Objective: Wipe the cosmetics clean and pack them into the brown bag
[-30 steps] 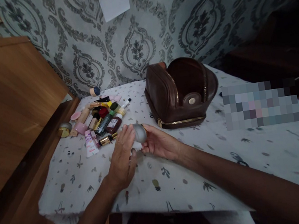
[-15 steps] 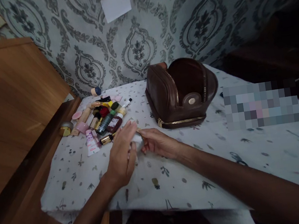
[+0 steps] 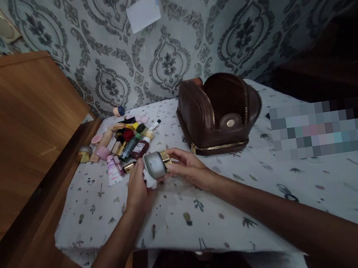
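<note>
A frosted grey-green cosmetic jar (image 3: 155, 165) with a gold lid lies on its side in the air between my hands, above the table. My right hand (image 3: 190, 168) is closed with its fingers round the gold lid. A crumpled white tissue (image 3: 151, 181) is in my left hand (image 3: 137, 191), pressed to the base of the jar. Part of the tissue is hidden by the left fingers. Just beyond the left hand lie a gold-and-black tube (image 3: 129, 167), a white-and-pink squeeze tube (image 3: 114, 170) and a dark red bottle (image 3: 141, 148).
An open brown cosmetic bag (image 3: 197, 118) stands at the back of the cloth-covered table (image 3: 230, 215). Several cosmetics, among them a gold-based jar (image 3: 85, 154), are heaped at the left. A wooden panel (image 3: 21, 125) borders the left side. A blurred patch (image 3: 318, 132) covers something at the right.
My left hand has shifted left and lower, off the front of the jar, so the jar now shows plainly. The camera view has moved slightly.
</note>
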`<state>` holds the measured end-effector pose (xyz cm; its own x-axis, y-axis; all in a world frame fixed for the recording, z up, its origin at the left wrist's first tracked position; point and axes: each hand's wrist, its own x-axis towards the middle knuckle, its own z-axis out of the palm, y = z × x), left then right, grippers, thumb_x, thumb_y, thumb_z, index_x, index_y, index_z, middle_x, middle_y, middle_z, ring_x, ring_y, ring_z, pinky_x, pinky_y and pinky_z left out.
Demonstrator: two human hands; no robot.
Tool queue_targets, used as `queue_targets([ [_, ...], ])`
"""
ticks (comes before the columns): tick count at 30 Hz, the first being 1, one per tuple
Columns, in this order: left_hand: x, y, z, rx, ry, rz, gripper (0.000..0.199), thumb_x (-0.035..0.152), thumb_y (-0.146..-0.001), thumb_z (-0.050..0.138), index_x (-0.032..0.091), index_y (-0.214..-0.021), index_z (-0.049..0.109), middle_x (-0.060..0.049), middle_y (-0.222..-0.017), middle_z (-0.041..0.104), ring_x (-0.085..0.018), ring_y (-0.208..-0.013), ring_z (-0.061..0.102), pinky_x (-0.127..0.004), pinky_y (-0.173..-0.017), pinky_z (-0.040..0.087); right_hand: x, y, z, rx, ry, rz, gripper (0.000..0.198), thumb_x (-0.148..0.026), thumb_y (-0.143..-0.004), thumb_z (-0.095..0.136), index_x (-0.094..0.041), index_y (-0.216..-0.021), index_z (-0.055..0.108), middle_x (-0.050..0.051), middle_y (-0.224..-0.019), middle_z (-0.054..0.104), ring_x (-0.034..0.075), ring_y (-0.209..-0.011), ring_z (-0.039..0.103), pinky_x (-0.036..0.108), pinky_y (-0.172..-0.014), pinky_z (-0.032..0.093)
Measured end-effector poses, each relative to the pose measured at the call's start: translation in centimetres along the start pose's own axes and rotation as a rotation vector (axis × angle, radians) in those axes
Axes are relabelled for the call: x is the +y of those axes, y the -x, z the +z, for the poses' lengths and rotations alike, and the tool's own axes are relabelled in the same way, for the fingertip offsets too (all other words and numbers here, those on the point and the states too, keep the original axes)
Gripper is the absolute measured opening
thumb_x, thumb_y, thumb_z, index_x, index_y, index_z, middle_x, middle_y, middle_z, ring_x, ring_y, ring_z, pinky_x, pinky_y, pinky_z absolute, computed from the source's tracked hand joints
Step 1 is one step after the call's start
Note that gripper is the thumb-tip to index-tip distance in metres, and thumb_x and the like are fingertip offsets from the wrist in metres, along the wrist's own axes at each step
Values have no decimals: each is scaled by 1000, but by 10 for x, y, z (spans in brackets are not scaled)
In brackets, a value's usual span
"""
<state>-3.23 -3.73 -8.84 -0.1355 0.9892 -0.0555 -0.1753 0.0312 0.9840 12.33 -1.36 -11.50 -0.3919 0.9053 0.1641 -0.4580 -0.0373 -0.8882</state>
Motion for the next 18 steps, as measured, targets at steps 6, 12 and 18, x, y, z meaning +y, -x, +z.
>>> queue_targets([
  [6, 9, 11, 0, -24, 244, -358, 40, 48, -97, 48, 14, -112, 66, -11, -98, 76, -21, -76, 73, -32, -58, 63, -10, 2, -1, 16, 659, -270, 50, -34, -72, 81, -26, -118, 63, 6, -107, 61, 22, -97, 59, 38, -87, 51],
  [12, 16, 12, -20, -111, 121, -381, 32, 39, -94, 54, 13, -106, 67, -11, -94, 76, -20, -64, 72, -22, -39, 53, -17, 5, -3, -131, 975, -422, 49, -37, -84, 72, -26, -130, 57, 9, -112, 61, 23, -95, 60, 39, -84, 52],
  [18, 22, 5, -48, -244, -55, -238, 40, 44, -74, 75, 16, -101, 66, -5, -76, 72, -18, -51, 67, -19, -32, 42, -13, 5, -4, -176, 1052, -447, 46, -29, -83, 69, -27, -127, 56, 8, -104, 62, 21, -87, 60, 39, -77, 52],
])
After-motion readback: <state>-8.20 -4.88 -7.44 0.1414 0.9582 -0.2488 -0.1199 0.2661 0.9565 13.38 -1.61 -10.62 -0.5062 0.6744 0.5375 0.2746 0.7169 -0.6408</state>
